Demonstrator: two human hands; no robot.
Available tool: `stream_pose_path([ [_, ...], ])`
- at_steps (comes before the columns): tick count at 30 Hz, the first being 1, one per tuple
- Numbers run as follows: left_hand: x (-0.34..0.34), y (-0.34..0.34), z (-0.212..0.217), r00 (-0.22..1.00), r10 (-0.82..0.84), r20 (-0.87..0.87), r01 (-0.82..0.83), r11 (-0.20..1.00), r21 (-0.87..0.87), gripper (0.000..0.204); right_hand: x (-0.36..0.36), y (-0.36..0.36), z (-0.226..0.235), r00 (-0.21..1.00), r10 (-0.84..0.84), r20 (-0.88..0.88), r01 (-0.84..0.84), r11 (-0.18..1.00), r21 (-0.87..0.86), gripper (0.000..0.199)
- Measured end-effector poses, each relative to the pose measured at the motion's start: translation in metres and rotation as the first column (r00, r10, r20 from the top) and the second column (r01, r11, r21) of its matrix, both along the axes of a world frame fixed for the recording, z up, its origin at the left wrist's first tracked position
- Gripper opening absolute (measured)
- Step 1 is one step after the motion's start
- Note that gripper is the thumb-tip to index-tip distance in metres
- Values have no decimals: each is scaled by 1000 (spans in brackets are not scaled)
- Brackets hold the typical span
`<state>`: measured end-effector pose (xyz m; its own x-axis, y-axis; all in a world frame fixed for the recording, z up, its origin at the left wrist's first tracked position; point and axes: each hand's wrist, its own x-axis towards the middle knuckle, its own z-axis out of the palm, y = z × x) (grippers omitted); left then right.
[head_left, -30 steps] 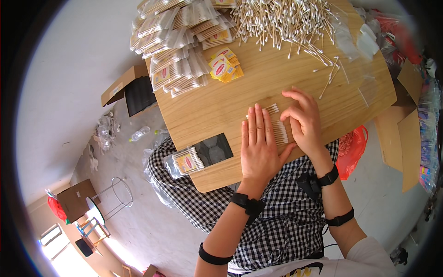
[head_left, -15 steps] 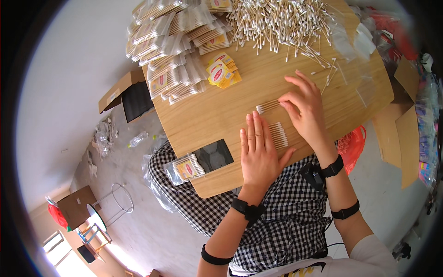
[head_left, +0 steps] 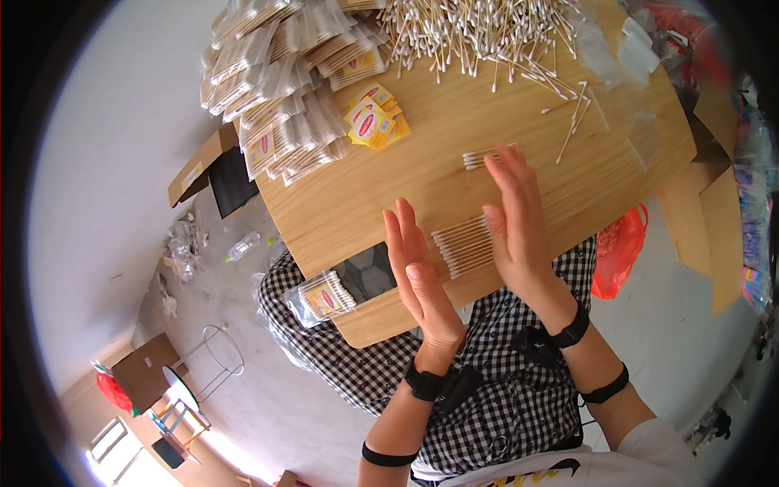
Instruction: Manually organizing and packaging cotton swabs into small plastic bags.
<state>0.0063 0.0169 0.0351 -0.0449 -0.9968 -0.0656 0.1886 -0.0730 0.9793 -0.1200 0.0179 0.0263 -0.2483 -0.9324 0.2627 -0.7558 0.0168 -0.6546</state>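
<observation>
A row of cotton swabs (head_left: 464,247) lies side by side on the wooden table, between my two hands. My left hand (head_left: 420,272) stands on edge at the row's left end, fingers stretched, holding nothing. On the other side, my right hand (head_left: 518,223) is upright with straight fingers, covering the row's right ends. Just beyond its fingertips rests a smaller group of swabs (head_left: 479,159), partly hidden by those fingers. A clear bag of swabs with a yellow label (head_left: 326,297) lies on a dark pad (head_left: 369,277) at the near left edge.
Packed swab bags (head_left: 280,97) are piled at the far left, with yellow cards (head_left: 375,120) beside them. Loose swabs (head_left: 479,32) form a heap at the back. A few stray swabs (head_left: 574,122) and clear plastic bags (head_left: 637,57) lie right. A red bag (head_left: 621,252) hangs past the table edge.
My left hand has lifted off the swab row and turned on edge to its left. My right hand has let go of the small swab group and moved beside the row.
</observation>
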Motion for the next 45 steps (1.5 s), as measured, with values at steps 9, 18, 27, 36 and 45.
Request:
stream_pose_path([
  [9, -15, 16, -6, 991, 58, -118, -57, 998, 8, 78, 25, -14, -16, 928, 122, -352, -77, 987, 139, 53],
  [18, -12, 15, -4, 975, 102, -198, -95, 994, 49, 76, 23, -14, -16, 900, 216, -379, -179, 975, 130, 55],
  [27, 32, 8, -8, 951, 203, -234, -201, 979, 34, 71, 61, -27, -12, 902, 285, -323, -249, 957, 149, 54],
  [36, 50, 0, -17, 958, 149, -247, -143, 989, 43, 74, 81, -33, -22, 893, 300, -336, -277, 954, 114, 52],
  [45, 41, 3, -17, 955, 156, -252, -151, 988, 38, 74, 81, -34, -20, 888, 316, -334, -294, 949, 116, 50],
])
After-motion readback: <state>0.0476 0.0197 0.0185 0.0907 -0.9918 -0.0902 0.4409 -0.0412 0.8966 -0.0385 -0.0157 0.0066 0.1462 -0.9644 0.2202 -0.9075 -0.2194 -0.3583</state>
